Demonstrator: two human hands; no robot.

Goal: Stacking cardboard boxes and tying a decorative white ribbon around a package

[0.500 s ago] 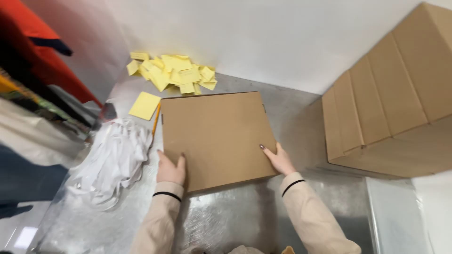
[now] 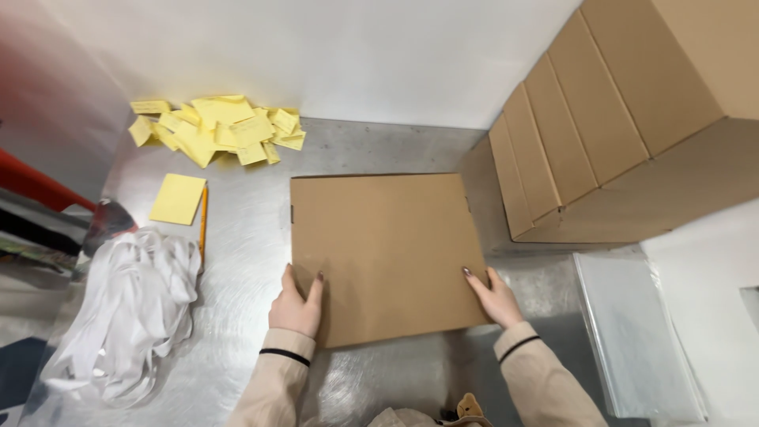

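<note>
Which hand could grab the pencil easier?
The left hand, probably. It rests on the left edge of the flat cardboard box, and the pencil lies on the metal table to that side. The right hand is across the box.

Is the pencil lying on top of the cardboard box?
No, the pencil lies on the metal table beside a yellow notepad, apart from the cardboard box.
</note>
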